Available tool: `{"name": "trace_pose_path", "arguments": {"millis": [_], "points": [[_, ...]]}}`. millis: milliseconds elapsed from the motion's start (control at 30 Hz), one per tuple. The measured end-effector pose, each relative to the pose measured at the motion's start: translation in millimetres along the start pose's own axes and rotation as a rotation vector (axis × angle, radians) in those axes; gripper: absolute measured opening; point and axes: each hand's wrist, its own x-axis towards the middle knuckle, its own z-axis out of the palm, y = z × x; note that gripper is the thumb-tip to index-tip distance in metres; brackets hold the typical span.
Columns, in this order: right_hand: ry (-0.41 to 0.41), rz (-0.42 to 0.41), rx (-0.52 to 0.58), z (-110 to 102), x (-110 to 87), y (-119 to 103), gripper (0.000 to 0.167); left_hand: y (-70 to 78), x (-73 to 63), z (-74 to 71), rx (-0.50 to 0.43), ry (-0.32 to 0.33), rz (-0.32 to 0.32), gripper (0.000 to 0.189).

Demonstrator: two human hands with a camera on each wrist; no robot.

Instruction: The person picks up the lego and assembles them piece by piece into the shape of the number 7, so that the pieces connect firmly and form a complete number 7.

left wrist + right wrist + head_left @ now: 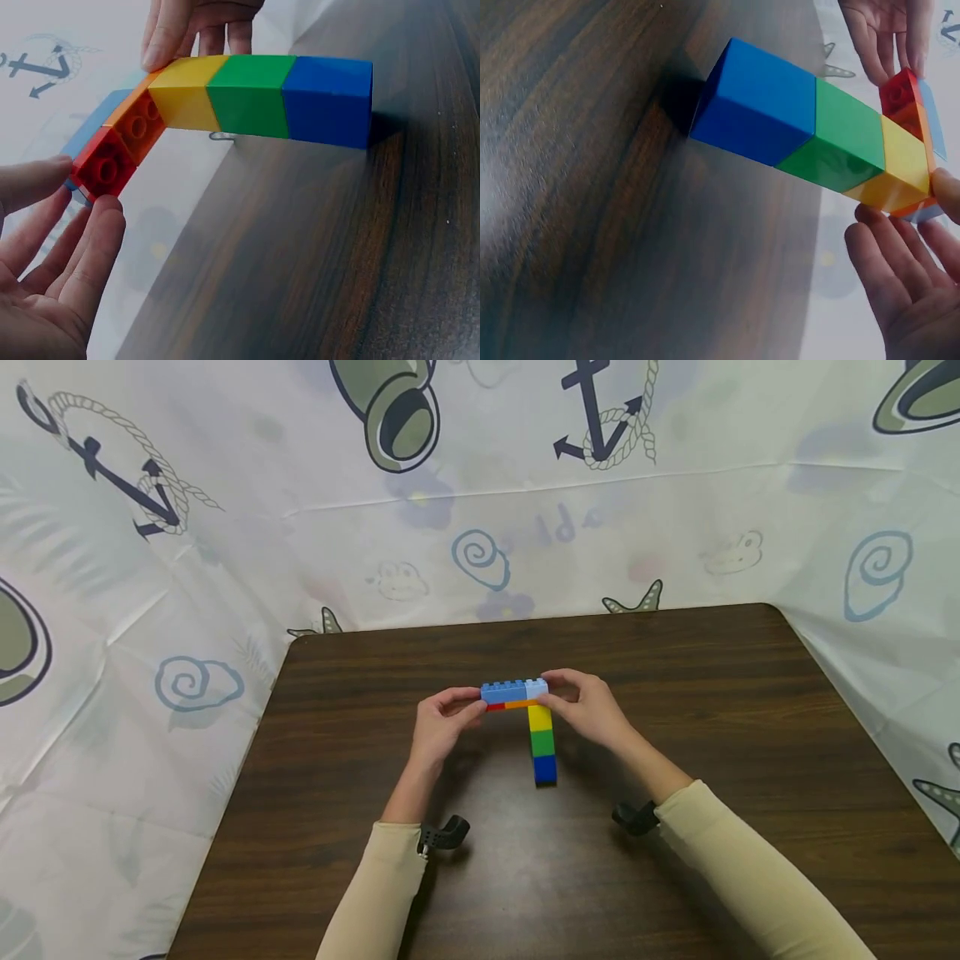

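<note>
A column of toy building bricks stands upright on the table: a blue brick (545, 770) below, a green brick (542, 743) in the middle, a yellow brick (540, 718) above. Across its top, an overhang of orange (135, 124) and red (105, 169) pieces reaches left, their hollow undersides showing in the left wrist view. Over these lie a medium-blue studded brick (503, 694) and a paler blue brick (536, 690). My left hand (439, 727) pinches the overhang's free left end. At the right end, above the column, my right hand (591, 708) grips the top layers between thumb and fingers.
The dark wood-grain table (337, 793) extends around the bricks. Behind it and along both sides hangs a pale printed cloth (300, 568). A black strap (446, 833) sticks out from the left wrist and another black strap (636, 818) from the right.
</note>
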Motion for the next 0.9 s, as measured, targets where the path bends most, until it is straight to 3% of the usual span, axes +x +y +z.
{"name": "trace_pose_path", "arguments": {"millis": [233, 633, 900], "points": [[-0.055, 0.074, 0.015, 1, 0.8, 8, 0.041, -7.3, 3.3, 4.7, 0.018, 0.039, -0.007, 0.023], [-0.054, 0.117, -0.031, 11, 3.8, 24, 0.041, -18.5, 6.3, 5.4, 0.182, 0.032, -0.039, 0.023], [-0.086, 0.164, -0.063, 16, 3.1, 30, 0.044, -26.2, 8.8, 5.0, 0.187, 0.007, -0.083, 0.025]]}}
